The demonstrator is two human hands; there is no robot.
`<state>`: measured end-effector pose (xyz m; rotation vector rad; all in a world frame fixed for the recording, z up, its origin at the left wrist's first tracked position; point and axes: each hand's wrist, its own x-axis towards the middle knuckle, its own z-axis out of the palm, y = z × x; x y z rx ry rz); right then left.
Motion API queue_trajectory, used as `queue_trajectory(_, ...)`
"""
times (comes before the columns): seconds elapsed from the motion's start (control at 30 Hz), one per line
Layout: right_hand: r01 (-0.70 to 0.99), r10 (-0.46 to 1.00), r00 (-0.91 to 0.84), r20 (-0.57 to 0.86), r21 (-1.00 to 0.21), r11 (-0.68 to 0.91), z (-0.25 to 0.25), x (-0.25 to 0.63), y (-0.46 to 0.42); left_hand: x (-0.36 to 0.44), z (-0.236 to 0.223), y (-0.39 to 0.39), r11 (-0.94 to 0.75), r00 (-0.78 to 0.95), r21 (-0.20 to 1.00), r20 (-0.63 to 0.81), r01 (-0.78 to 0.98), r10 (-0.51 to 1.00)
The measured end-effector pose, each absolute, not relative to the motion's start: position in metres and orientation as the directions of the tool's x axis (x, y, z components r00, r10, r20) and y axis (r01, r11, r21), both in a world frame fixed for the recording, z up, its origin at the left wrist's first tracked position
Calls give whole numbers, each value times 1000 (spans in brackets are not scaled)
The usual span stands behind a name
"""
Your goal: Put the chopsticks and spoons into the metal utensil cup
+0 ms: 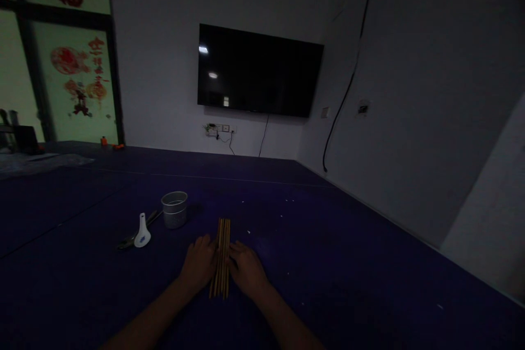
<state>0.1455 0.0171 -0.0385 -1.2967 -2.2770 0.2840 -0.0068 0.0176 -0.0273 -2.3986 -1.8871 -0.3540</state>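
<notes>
Several slim wooden chopsticks lie side by side on the dark blue surface, their near ends slightly uneven. My left hand is closed against the left side of the bundle, fingers bent. From the other side my right hand presses on it, thumb and fingers at the sticks. Left of my hands stands a grey metal cup. Beside the cup, a white soup spoon rests next to a dark, long-handled utensil, whose kind is hard to make out in the dim light.
Small white scraps are scattered over the blue surface. Clear plastic sheeting and a black object lie far left. Small orange items are near the door. A television hangs on the wall; a black cable dangles at right.
</notes>
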Motion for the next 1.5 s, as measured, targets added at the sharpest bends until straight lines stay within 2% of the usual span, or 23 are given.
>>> queue_trajectory(0.77, 752, 835, -488, 256, -362, 551, -36, 147, 13, -8, -23, 16, -243, 217, 110, 202, 964, 955)
queue_trajectory(1.33, 761, 844, -451, 290, -369, 534, -38, 147, 14, -7, -23, 15, -230, 203, 119, 204, 966, 958)
queue_trajectory(1.5, 754, 837, -462, 294, -367, 545, -36, 147, 13, -8, -22, 15, -256, 213, 152, 255, 955, 943)
